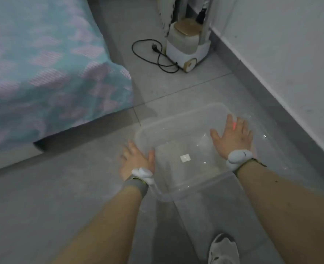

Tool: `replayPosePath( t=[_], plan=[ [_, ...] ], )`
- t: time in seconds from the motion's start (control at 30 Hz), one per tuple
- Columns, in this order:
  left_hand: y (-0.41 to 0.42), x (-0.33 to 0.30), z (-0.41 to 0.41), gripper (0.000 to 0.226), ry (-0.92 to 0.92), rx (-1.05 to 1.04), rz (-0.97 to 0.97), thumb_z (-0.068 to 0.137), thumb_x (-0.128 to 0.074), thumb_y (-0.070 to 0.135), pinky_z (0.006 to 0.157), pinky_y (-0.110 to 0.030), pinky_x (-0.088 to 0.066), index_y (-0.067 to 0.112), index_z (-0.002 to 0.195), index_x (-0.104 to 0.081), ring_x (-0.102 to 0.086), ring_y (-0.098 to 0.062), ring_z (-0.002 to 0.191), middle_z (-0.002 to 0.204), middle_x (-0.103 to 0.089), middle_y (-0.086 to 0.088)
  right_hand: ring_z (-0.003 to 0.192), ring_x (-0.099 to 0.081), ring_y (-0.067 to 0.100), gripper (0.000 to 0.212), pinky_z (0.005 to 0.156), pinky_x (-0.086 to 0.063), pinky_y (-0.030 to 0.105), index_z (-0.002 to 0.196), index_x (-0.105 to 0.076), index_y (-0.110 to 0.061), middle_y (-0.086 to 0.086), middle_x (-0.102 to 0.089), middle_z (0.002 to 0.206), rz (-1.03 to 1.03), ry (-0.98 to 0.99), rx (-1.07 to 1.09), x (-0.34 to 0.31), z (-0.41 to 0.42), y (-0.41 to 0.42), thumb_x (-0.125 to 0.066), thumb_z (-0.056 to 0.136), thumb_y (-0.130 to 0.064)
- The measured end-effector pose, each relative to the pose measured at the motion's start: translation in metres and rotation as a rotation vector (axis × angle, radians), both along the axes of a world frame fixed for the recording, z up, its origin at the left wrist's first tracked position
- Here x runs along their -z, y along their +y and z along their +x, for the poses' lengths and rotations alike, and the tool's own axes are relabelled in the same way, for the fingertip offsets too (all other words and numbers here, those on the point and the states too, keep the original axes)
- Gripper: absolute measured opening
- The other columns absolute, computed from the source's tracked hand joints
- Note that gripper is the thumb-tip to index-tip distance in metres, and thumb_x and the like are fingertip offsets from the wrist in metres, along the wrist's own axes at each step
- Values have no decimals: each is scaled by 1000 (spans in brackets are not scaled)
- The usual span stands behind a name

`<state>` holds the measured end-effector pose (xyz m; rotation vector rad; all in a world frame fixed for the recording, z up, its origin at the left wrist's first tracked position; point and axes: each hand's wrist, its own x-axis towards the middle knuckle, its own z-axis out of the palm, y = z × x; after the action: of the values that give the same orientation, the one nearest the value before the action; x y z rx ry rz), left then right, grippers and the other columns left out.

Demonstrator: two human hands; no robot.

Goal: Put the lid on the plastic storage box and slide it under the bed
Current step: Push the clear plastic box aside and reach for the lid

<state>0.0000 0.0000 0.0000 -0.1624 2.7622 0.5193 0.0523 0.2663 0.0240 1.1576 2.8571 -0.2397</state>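
On the grey tiled floor (pixel 62 197) beside the bed with the teal and lilac patterned cover (pixel 43 73), we see the clear plastic storage box (pixel 176 134) standing between our arms. Our left hand (pixel 136 161) lies flat against its left side, fingers spread, thumb at the rim. Our right hand (pixel 233 136) rests open and spread on the far right part. Whether a lid is on, we cannot tell. A white garment steamer (pixel 187 44) stands near the wall.

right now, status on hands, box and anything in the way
Left hand on box left edge, right hand flat on the right side. Box on floor, whether lid is on unclear. Path to bed open.
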Motion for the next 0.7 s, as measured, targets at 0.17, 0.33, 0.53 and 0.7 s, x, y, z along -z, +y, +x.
replayPosePath(
  t=[0.17,0.33,0.53,0.7],
  plan=[
    [14,34,-1,86,-20,-52,60,90,-34,62,93,-43,-41,14,153,0,-48,-39,121,148,-39,-12,146,-20,35,89,115,-18,54,154,-16,-18,12,-24,159,-136,-7,222,33,-6,30,-45,86,-66],
    [16,51,2,86,28,-82,115,90,-36,60,91,-43,-42,14,153,1,-51,-41,116,147,-40,-13,124,-44,39,89,98,-33,50,143,-35,-17,15,-41,143,-53,-6,228,45,-7,30,-46,76,-75],
    [-36,48,-3,85,57,-126,96,90,-39,59,97,-45,-39,10,152,-6,-47,-45,122,151,-36,-16,116,-48,39,88,95,-36,48,133,-43,-17,18,-47,128,-42,35,222,47,-10,-21,-50,70,-78],
    [-124,42,-5,82,87,-193,78,88,-41,59,94,-47,-41,9,148,-16,-50,-47,118,148,-40,-18,111,-50,37,85,89,-39,46,125,-44,-20,16,-48,120,-87,109,188,56,-13,-105,-55,64,-78]
  ],
)
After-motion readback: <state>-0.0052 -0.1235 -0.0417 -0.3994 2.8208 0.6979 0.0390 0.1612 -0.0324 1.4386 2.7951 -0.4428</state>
